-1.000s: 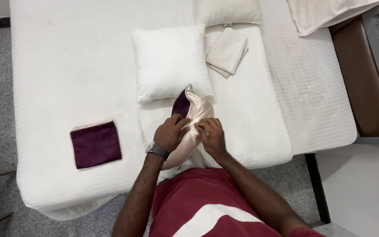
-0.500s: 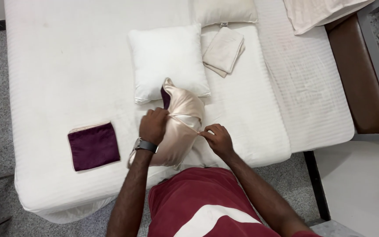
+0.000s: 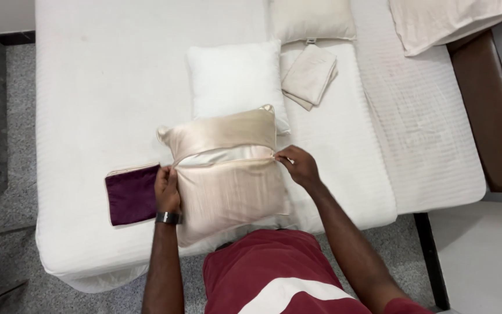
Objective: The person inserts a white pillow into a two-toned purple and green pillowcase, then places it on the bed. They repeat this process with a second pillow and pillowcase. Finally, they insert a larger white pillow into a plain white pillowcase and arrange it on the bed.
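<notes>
The step in hand looks like closing the cover on the champagne satin cushion (image 3: 228, 174), which lies flat at the near edge of the white bed (image 3: 106, 87), just in front of the person. The left hand (image 3: 167, 189) clamps the cushion's left edge at the end of the opening, while the right hand (image 3: 298, 166) pinches the seam at its right end, likely on a zip pull, though that is too small to tell. A pale strip of lining shows along the gap across the middle. The fabric is glossy, smooth and plump. Just left lies a folded maroon cover (image 3: 132, 195); a plain white pillow (image 3: 236, 78) touches the cushion's far edge. Closing it would call for steady tension between both ends.
</notes>
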